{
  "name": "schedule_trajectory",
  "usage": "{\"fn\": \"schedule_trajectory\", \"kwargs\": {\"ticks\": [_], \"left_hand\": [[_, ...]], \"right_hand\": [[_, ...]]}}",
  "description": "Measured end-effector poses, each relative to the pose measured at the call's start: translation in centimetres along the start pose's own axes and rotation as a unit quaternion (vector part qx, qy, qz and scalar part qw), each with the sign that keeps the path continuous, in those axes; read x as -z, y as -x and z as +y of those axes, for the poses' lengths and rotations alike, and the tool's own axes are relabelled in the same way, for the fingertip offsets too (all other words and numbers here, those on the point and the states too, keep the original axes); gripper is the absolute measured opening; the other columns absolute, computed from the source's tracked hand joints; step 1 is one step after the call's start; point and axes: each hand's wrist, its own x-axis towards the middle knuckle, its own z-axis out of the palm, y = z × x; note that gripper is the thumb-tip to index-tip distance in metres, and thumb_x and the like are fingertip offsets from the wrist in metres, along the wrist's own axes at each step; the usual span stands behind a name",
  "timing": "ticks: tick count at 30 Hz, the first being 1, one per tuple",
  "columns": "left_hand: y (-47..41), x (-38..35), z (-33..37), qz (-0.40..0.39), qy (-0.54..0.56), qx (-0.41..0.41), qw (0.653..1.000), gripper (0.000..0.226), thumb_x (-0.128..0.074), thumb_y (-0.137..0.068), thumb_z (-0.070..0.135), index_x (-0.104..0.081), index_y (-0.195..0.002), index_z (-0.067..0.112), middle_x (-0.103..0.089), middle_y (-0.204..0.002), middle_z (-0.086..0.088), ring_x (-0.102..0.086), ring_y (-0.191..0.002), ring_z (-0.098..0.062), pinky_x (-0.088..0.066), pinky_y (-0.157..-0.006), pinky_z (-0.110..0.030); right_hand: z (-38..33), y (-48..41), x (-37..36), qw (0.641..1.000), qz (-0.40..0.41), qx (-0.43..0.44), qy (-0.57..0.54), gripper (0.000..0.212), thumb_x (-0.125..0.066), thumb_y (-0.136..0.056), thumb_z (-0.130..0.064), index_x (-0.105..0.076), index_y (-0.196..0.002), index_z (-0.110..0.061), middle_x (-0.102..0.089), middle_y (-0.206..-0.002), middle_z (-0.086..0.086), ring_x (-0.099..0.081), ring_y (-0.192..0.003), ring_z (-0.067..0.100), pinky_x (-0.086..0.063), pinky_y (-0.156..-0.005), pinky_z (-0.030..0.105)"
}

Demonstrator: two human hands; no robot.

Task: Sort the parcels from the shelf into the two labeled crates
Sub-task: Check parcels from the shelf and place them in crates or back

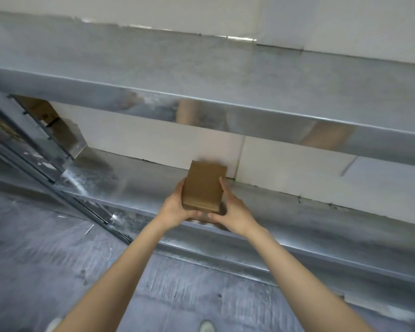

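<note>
Bare forearms reach from the bottom of the view over the grey floor (58, 259) to a metal shelf (141, 178), the lower of two levels. Between the hands sits one plain brown parcel (203, 185), at the shelf's front edge, its long side running away from the person towards the wall.

The left hand (175, 209) grips the parcel's left side and the right hand (235, 212) its right side, fingers curled up along the side faces. Both thumbs are tucked in at the near bottom edge and almost meet there. The parcel is clamped between the palms, so its bulk lies beyond the hands, not above them. Whether it rests on the shelf or has cleared it, I cannot tell.

This looks like the pick-up step: one parcel taken from the shelf, sorting not yet done. No label shows on the faces in view, and neither crate is in sight. The next move probably calls for drawing the parcel back clear of the upper level (201, 75), turning it to read any marking, then finding the matching crate.
</note>
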Motion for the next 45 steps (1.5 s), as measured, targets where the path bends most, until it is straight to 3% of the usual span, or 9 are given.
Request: {"fn": "schedule_trajectory", "kwargs": {"ticks": [10, 14, 20, 26, 31, 34, 37, 43, 45], "left_hand": [[2.6, -3.1, 3.6, -0.003, 0.012, -0.029, 1.000, 0.099, -0.087, -0.067, 0.016, -0.029, -0.147, 0.025, -0.055, -0.119, 0.017, -0.054, -0.110, -0.006, -0.042, -0.085, -0.009], [4.5, -6.0, 7.5, -0.037, 0.035, -0.049, 0.998, 0.099, -0.082, -0.068, -0.002, -0.027, -0.147, 0.019, -0.055, -0.128, -0.001, -0.058, -0.113, -0.020, -0.050, -0.096, -0.038], [7.8, -14.1, 14.8, -0.163, 0.053, -0.102, 0.980, 0.092, -0.068, -0.073, -0.015, -0.021, -0.140, 0.026, -0.045, -0.132, 0.007, -0.055, -0.109, 0.000, -0.049, -0.080, -0.013], [12.7, -26.6, 23.2, -0.215, 0.118, -0.079, 0.966, 0.079, -0.054, -0.064, 0.016, -0.028, -0.137, 0.031, -0.047, -0.137, 0.004, -0.052, -0.119, -0.013, -0.048, -0.077, -0.020], [17.2, -37.3, 30.4, -0.262, 0.134, -0.091, 0.951, 0.071, -0.050, -0.063, 0.030, -0.032, -0.132, 0.026, -0.051, -0.131, 0.002, -0.056, -0.101, -0.003, -0.047, -0.061, -0.015], [20.2, -44.1, 34.9, -0.307, 0.134, -0.113, 0.935, 0.064, -0.055, -0.082, 0.033, -0.025, -0.139, 0.028, -0.054, -0.127, 0.000, -0.057, -0.096, -0.003, -0.047, -0.071, -0.021], [23.8, -50.5, 39.4, -0.346, 0.126, -0.128, 0.921, 0.059, -0.050, -0.098, 0.036, -0.015, -0.145, 0.034, -0.051, -0.110, 0.023, -0.050, -0.086, 0.012, -0.045, -0.064, -0.015], [31.4, -61.9, 47.5, -0.444, 0.104, -0.179, 0.872, 0.041, -0.046, -0.091, 0.054, -0.031, -0.127, 0.042, -0.046, -0.107, 0.031, -0.050, -0.088, 0.009, -0.045, -0.059, -0.010], [33.3, -66.0, 49.8, -0.472, 0.092, -0.192, 0.856, 0.055, -0.047, -0.078, 0.068, -0.035, -0.127, 0.044, -0.047, -0.116, 0.023, -0.055, -0.097, -0.001, -0.046, -0.075, -0.017]], "right_hand": [[2.0, 5.8, 2.9, 0.998, 0.058, 0.023, -0.031, 0.111, -0.078, -0.081, -0.028, 0.003, -0.157, -0.029, -0.042, -0.153, 0.002, -0.044, -0.136, 0.021, -0.042, -0.105, 0.033], [4.0, 10.4, 5.9, 0.995, 0.096, 0.021, -0.018, 0.116, -0.081, -0.079, -0.031, 0.006, -0.156, -0.035, -0.043, -0.151, 0.006, -0.047, -0.132, 0.025, -0.042, -0.105, 0.038], [9.2, 19.9, 11.5, 0.987, 0.162, -0.015, 0.002, 0.124, -0.085, -0.075, -0.030, 0.010, -0.155, -0.037, -0.045, -0.148, 0.006, -0.049, -0.126, 0.025, -0.041, -0.096, 0.030], [16.0, 33.7, 18.3, 0.974, 0.220, -0.054, -0.011, 0.136, -0.090, -0.067, -0.027, 0.013, -0.155, -0.035, -0.038, -0.152, 0.006, -0.045, -0.131, 0.024, -0.040, -0.105, 0.036], [20.8, 45.7, 23.0, 0.951, 0.297, -0.078, -0.043, 0.140, -0.092, -0.064, -0.034, 0.017, -0.153, -0.039, -0.032, -0.157, 0.002, -0.043, -0.135, 0.022, -0.041, -0.108, 0.044], [23.5, 53.1, 25.5, 0.922, 0.368, -0.098, -0.075, 0.130, -0.086, -0.069, -0.046, 0.017, -0.150, -0.049, -0.031, -0.156, -0.002, -0.042, -0.135, 0.019, -0.040, -0.109, 0.042], [26.0, 60.2, 27.5, 0.887, 0.435, -0.127, -0.086, 0.118, -0.075, -0.073, -0.063, 0.018, -0.145, -0.057, -0.029, -0.157, -0.005, -0.039, -0.138, 0.017, -0.038, -0.109, 0.038], [31.2, 72.9, 30.9, 0.817, 0.525, -0.226, -0.080, 0.112, -0.063, -0.071, -0.078, 0.019, -0.145, -0.056, -0.032, -0.148, -0.002, -0.050, -0.127, 0.020, -0.039, -0.108, 0.050], [33.3, 76.7, 31.8, 0.789, 0.551, -0.260, -0.081, 0.115, -0.060, -0.071, -0.079, 0.015, -0.151, -0.045, -0.030, -0.148, -0.001, -0.047, -0.130, 0.020, -0.037, -0.110, 0.051]]}}
